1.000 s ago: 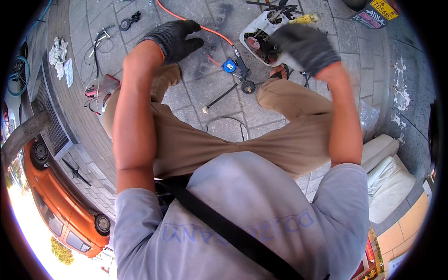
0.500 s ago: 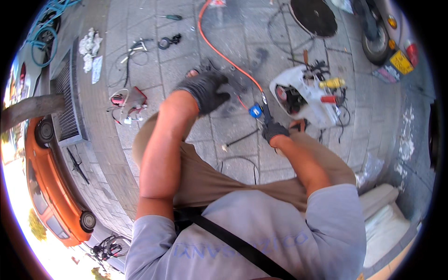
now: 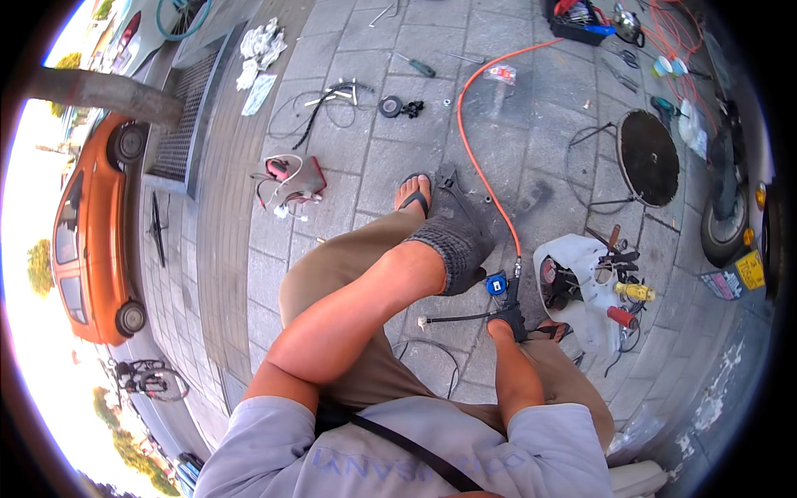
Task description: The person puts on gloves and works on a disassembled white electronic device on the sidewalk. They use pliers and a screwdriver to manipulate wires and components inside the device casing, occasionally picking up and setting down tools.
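Observation:
My right hand, in a dark glove, is closed round the handle of a black tyre inflator gun. A round blue gauge sits at the gun's side, and a short black hose with a pale end runs left. An orange air hose joins the gun at a metal fitting. My left hand, gloved in dark knit, is curled over the paving in front of my left foot. Something dark sticks out beyond its fingers; what the hand grips is mostly hidden.
Right of the gun lies a white bag with tools. A round dark seat stands farther off. To the left are a red-and-grey pouch, cables, a screwdriver and a metal grate. A black tool box lies far ahead.
The view has shifted, showing more ground ahead. My left hand has come right, closer to the gun, its fingers now curled. My right hand still grips the inflator gun.

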A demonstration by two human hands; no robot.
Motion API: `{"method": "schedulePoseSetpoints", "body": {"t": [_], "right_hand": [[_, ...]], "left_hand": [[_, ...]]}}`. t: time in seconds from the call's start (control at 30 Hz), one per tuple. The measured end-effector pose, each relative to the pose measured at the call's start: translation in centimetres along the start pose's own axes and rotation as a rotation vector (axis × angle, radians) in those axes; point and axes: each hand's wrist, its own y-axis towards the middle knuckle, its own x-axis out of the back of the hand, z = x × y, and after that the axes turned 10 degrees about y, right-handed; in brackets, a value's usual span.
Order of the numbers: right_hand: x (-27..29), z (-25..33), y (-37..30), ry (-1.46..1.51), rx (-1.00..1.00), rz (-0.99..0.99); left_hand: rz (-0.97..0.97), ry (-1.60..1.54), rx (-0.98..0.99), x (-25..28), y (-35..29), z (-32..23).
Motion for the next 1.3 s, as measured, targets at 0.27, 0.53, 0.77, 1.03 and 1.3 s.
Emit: {"method": "schedulePoseSetpoints", "body": {"t": [0.27,0.53,0.77,1.03,1.3], "right_hand": [[4.6,-0.2,-0.8,0.189,0.075,0.011],[10.0,4.2,-1.7,1.195,0.224,0.245],[16.8,18.2,2.7,1.158,0.138,-0.229],[22.9,27.8,5.6,0.337,0.443,-0.347],[24.4,19.9,-11.6,0.156,0.708,-0.368]], "left_hand": [[0.063,-0.012,0.035,2.6,0.2,-1.4],[-0.126,0.127,-0.033,0.3,-0.5,-2.6],[-0.306,-0.009,0.025,-2.4,-0.3,-1.9],[-0.191,0.010,0.072,-0.9,-0.4,-0.6],[-0.128,0.079,0.027,3.3,-1.7,-1.0]]}}
